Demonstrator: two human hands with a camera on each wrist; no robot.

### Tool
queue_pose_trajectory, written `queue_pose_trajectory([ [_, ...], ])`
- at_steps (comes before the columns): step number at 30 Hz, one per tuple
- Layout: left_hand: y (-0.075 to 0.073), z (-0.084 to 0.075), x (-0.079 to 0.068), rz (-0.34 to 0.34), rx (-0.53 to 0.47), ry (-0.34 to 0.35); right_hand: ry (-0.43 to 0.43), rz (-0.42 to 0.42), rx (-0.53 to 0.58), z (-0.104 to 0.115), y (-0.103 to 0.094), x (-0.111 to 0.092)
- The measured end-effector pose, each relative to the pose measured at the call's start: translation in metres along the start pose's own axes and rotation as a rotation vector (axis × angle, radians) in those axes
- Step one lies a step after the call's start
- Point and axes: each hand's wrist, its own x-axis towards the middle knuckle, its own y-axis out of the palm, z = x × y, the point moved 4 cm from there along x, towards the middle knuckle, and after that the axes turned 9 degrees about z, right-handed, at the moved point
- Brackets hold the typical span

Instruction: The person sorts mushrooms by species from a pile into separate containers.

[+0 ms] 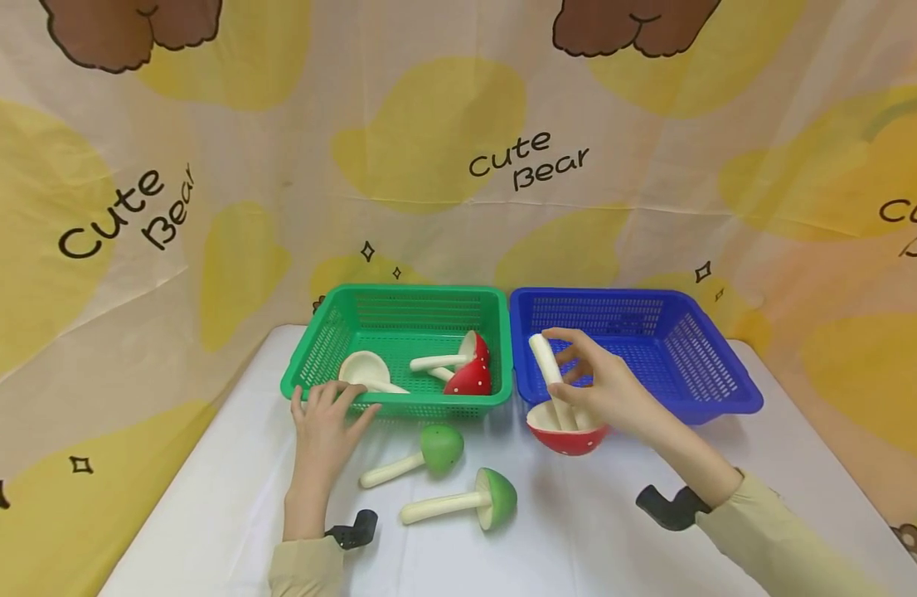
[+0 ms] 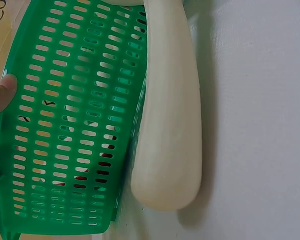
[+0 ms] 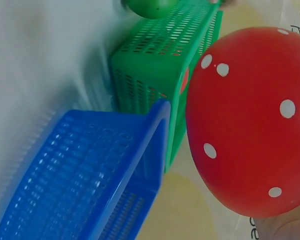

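My right hand [image 1: 596, 381] pinches the white stem of a red toy mushroom [image 1: 566, 439], cap down and stem up, in front of the blue basket [image 1: 727, 406]. Its white-dotted red cap [image 3: 250, 120] fills the right side of the right wrist view. On the front rim of the green basket [image 1: 421, 400] rests my left hand [image 1: 327, 423], fingers spread. Inside that basket lie red toy mushrooms [image 1: 469, 377] and, at left, one with its pale underside [image 1: 365, 367] showing. Two green-capped toy mushrooms [image 1: 442, 449] [image 1: 496, 499] lie on the table in front.
Both baskets stand side by side at the back of the white table [image 1: 578, 531], against a printed cloth [image 1: 429, 141]. A pale stem [image 2: 170, 110] looms close in the left wrist view, beside the green basket's slotted wall. Black camera mounts [image 1: 671, 507] sit on both wrists.
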Motion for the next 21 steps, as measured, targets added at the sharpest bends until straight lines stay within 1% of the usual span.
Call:
queue_pose_trajectory([
  [5,0.0,0.001,0.0,0.002,-0.002,-0.004,-0.015,-0.034,0.045,0.005,0.0,0.021],
  [12,0.001,0.002,0.0,0.0,0.001,0.005,-0.031,-0.055,0.115,0.02,0.003,0.05],
  [17,0.002,0.001,0.001,0.0,0.007,0.009,-0.046,-0.046,0.16,0.03,0.01,0.07],
  [21,0.001,0.0,0.0,0.001,0.009,-0.003,-0.043,-0.015,0.206,0.036,0.021,0.087],
])
